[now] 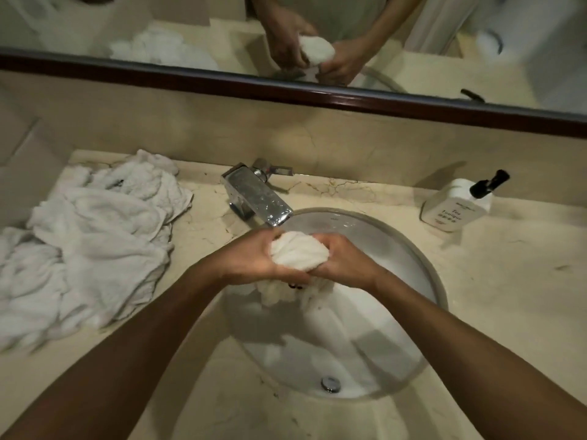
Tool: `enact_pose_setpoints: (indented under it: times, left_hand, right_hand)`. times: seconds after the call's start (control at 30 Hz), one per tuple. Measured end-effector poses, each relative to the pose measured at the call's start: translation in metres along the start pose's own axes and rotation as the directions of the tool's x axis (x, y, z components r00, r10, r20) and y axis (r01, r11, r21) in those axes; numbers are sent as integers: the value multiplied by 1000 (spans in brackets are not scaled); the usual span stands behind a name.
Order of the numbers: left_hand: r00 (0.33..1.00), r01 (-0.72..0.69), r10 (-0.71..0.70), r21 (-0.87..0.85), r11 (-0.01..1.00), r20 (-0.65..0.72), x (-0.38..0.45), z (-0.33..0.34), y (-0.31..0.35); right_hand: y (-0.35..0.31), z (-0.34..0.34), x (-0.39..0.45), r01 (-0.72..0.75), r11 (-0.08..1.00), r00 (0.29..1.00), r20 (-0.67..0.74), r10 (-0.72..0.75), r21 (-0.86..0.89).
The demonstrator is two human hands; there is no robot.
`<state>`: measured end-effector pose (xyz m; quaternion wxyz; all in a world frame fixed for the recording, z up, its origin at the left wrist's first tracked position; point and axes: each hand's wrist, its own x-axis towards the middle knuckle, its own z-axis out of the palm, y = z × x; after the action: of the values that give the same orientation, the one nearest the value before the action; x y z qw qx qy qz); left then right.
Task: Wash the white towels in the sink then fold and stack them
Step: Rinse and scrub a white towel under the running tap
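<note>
Towel gripped by both hands, over sink

Beige marble counter, crumpled white towels left, soap bottle right, chrome faucet

Head camera looks steeply down, close over sink.

The towels are fluffy white terry cloth, kinda rough looking, and the desk is veined cream marble. The faucet is shiny chrome, the sink glossy white ceramic, and the soap bottle matt white plastic.
</note>
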<state>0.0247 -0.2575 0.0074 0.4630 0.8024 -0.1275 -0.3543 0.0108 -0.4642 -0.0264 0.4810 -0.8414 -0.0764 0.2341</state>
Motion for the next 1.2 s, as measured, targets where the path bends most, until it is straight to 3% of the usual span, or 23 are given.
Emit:
enact_pose_setpoints:
  times: [0.13, 0.27, 0.4, 0.57, 0.67, 0.8, 0.97, 1.1, 1.2]
  left_hand:
    - [970, -88, 132, 208, 974, -204, -7, 26, -6]
    - [898, -198, 211, 74, 977, -387, -12, 36, 17]
    - [899, -235, 304, 239, 942, -315, -13, 24, 59]
    - [891, -308, 355, 197, 931, -284, -18, 26, 95]
    - [876, -365, 413, 217, 906, -249, -22, 27, 118]
    - [890, -371, 448, 437, 819, -84, -28, 25, 151]
    - [895, -335, 429, 450, 828, -123, -35, 25, 154]
    - [929, -283, 369, 662, 694, 10, -40, 36, 160]
    - [942, -230, 336, 756, 612, 14, -45, 40, 165]
  right_hand:
    - [-33, -21, -16, 67, 998, 997, -37, -67, -2]
    - [-46, -32, -28, 99, 994, 994, -52, -96, 52]
    - [-43, -45, -47, 52, 996, 996, -77, -46, 70]
    - [-26, -27, -64, 106, 918, 966, -258, -4, 382]
    - [-20, -11, -74, 152, 927, 950, -309, -41, 342]
    - [-11, 1, -76, 171, 910, 919, -395, -9, 378]
    - [-3, 27, -78, 88, 924, 951, -308, 34, 372]
    - [0, 63, -72, 19, 958, 932, -351, 86, 286]
    - [-6, 70, -67, -26, 976, 918, -380, 109, 218]
